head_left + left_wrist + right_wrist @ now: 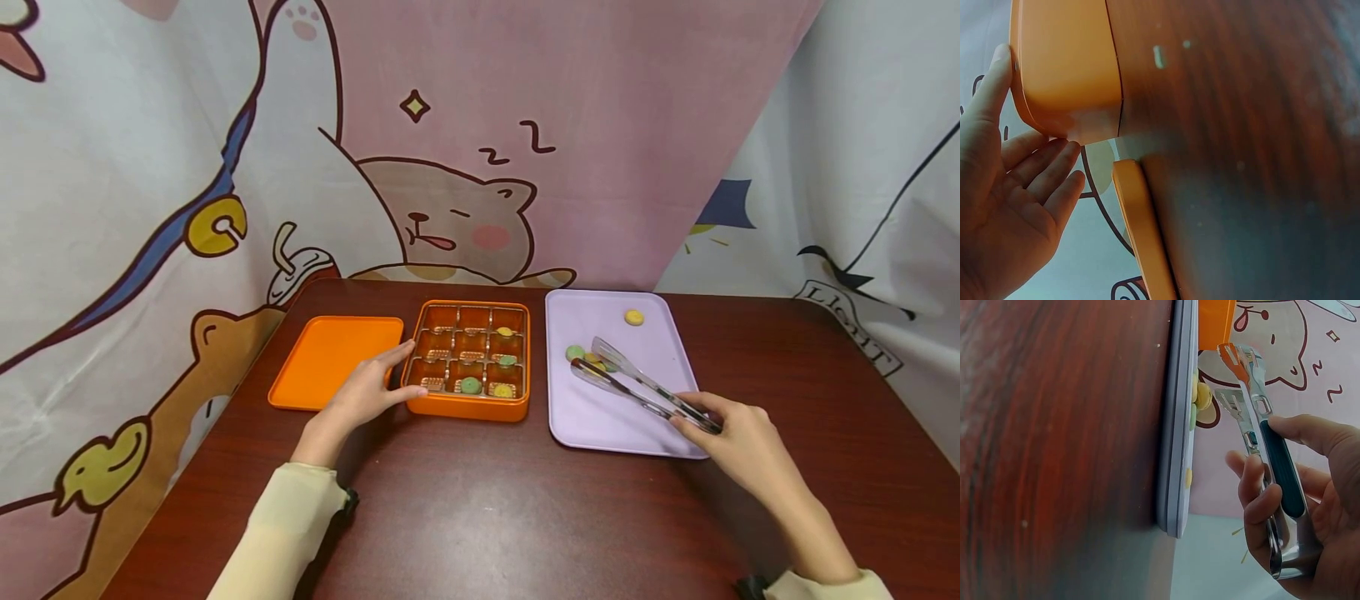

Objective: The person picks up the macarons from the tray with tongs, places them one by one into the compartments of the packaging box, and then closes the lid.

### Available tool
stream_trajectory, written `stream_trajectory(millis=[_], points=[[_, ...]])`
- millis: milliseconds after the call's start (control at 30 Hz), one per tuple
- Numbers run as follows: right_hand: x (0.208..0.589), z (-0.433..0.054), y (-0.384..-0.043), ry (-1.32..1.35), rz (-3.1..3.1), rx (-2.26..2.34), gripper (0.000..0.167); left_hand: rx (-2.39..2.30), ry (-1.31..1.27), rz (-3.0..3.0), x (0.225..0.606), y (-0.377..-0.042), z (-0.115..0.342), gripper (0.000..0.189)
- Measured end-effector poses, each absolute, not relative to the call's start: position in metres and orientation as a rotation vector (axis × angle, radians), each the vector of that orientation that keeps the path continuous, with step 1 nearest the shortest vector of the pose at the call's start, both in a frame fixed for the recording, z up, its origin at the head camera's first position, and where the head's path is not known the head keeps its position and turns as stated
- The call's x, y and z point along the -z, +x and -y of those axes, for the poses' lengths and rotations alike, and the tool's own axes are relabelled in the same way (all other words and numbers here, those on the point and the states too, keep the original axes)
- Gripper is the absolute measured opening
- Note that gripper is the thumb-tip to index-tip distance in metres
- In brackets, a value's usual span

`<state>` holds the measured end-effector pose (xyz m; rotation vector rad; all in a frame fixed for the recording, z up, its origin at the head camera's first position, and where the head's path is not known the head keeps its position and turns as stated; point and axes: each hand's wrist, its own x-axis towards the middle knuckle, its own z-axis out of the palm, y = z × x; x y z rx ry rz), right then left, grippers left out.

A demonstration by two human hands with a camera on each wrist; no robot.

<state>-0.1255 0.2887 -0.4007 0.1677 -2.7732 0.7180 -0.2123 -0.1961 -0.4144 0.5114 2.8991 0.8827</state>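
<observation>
My right hand (738, 437) grips a pair of metal tongs (1282, 469) with dark green handle inserts. In the head view the tong tips, spread apart, overlap a small cluster of green and yellow macarons (575, 353) on the lilac tray (600, 417); in the right wrist view they stand above it. My left hand (363, 392) rests at the near left corner of the orange box (468, 406), thumb on the front rim and fingers along the left side. Inside its clear divided insert sit a green macaron (471, 386), a yellow macaron (503, 390) and others in the right column.
The flat orange lid (330, 358) lies left of the box, partly behind my left hand. A lone yellow macaron (633, 317) sits toward the tray's far edge. Everything stands on a dark wooden table (480, 500), with a cartoon-printed cloth (600, 125) hanging behind.
</observation>
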Motion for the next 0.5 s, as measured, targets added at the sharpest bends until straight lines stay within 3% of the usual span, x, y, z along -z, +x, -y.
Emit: stream_trajectory(millis=[500], points=[[0.4053,-0.2947,-0.122,0.142,2.812,-0.714,0.036,-0.88,0.521,-2.896,0.4152,-0.2135,0.196,0.087]])
